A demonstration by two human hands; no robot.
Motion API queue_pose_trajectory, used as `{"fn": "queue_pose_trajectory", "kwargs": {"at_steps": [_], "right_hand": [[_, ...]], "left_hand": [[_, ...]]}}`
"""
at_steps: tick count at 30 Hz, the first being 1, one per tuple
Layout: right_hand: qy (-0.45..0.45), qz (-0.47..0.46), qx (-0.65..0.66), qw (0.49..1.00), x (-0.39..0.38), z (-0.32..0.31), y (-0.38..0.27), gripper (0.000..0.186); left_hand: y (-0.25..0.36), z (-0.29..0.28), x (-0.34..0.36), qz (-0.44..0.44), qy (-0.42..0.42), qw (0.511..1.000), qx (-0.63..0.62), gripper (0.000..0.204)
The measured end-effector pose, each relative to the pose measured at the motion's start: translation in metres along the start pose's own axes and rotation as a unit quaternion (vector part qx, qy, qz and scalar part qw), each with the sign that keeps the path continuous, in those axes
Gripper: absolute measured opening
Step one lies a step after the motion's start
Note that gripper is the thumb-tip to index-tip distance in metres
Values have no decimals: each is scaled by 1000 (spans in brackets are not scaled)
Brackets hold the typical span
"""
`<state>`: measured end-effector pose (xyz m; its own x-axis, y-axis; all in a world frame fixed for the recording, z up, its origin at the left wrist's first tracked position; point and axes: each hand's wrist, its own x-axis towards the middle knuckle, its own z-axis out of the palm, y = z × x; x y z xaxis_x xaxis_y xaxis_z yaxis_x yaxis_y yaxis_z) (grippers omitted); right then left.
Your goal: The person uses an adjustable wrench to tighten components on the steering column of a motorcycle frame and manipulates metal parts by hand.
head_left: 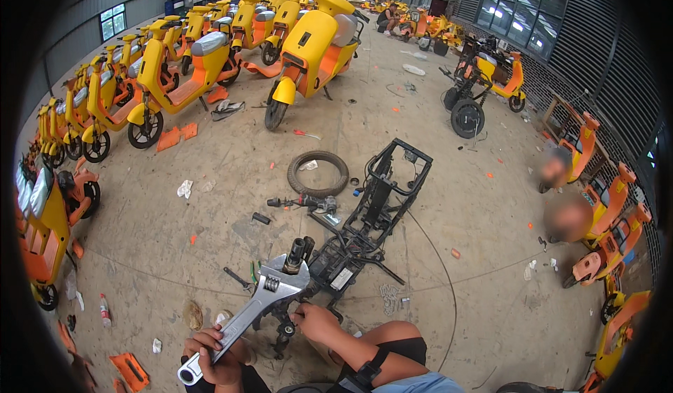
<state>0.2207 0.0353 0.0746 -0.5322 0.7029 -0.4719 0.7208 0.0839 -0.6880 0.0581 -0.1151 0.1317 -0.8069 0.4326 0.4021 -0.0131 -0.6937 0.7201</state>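
Note:
My left hand [214, 365] is wrapped round the handle of a large silver adjustable wrench [252, 307]. The wrench's jaws sit at the dark upright steering tube [297, 253] at the near end of a black scooter frame [378, 214]; whether they grip it I cannot tell. My right hand [315, 321] is closed beside the lower part of that tube, next to a dark round fitting [286, 330]. Its fingertips are pressed together, and what they hold, if anything, is too small to make out. The frame lies on the concrete floor between my knees and a loose tyre [317, 191].
A power tool [308, 201] lies left of the frame, with a smaller wrench [237, 277] nearer me. A long black cable [452, 281] curves along the floor at right. Yellow scooters [312, 57] stand in rows at left. Orange panels [129, 370] and a bottle [105, 310] lie about.

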Motion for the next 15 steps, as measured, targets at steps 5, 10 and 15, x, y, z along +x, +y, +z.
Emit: {"fn": "queue_pose_trajectory", "kwargs": {"at_steps": [5, 10, 15], "right_hand": [[52, -44, -12, 998, 2, 15, 13, 28], [42, -103, -26, 993, -2, 19, 7, 28], [36, -76, -24, 996, -3, 17, 3, 28]], "left_hand": [[-7, -6, 0, 3, -2, 1000, -20, 21], [-4, -9, 0, 2, -4, 1000, -20, 21], [-3, -6, 1, 7, 0, 1000, -13, 21]]}}
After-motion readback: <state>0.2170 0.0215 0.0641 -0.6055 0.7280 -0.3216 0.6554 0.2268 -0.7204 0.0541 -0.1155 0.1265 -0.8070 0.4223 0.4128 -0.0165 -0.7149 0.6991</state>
